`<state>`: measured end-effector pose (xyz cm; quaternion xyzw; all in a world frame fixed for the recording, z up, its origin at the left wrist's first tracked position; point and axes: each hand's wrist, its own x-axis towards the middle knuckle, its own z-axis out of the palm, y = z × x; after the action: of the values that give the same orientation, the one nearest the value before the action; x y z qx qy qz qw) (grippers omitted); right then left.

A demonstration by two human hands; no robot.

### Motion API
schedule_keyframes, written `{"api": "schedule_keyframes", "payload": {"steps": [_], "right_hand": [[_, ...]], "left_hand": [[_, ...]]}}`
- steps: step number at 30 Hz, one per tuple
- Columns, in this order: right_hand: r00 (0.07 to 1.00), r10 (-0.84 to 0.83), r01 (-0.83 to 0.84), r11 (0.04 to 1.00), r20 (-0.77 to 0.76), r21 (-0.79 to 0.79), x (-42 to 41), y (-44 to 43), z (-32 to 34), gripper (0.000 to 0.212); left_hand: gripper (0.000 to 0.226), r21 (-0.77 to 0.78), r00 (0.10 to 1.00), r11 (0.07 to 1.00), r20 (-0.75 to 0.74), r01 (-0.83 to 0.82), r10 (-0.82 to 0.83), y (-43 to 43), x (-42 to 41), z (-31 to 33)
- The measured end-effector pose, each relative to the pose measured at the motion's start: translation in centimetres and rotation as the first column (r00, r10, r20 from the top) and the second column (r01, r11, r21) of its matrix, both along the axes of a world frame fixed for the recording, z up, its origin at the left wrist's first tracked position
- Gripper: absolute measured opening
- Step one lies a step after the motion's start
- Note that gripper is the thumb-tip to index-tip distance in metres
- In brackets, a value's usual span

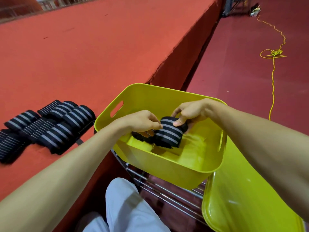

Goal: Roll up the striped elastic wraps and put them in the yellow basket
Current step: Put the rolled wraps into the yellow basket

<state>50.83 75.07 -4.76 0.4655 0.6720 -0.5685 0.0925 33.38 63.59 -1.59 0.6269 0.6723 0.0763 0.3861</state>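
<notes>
Head view: left hand (142, 121) and right hand (192, 111) pinch the top of a rolled wrap (168, 133) over the basket (150, 92), stripes running hand to hand.

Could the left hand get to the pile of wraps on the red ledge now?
Probably yes: the pile lies open beside the left forearm, nothing between. But the left hand pinches the rolled wrap over the basket.

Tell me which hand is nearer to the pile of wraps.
Left. The left hand holds a roll right of the pile; the right hand holds it farther right.
</notes>
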Motion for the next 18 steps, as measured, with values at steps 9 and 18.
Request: {"api": "schedule_keyframes", "payload": {"steps": [9, 18], "right_hand": [[0.947, 0.117, -0.138, 0.989, -0.301, -0.051, 2.6, -0.3, 1.5, 0.065], [0.946, 0.152, -0.18, 0.981, -0.287, -0.074, 4.3, -0.3, 2.5, 0.055]], "left_hand": [[0.035, 0.041, 0.983, 0.992, 0.143, -0.119, 0.112, -0.5, 1.5, 0.7], [0.055, -0.098, 0.871, 0.966, 0.42, -0.238, 0.256, -0.7, 2.4, -0.4]]}}
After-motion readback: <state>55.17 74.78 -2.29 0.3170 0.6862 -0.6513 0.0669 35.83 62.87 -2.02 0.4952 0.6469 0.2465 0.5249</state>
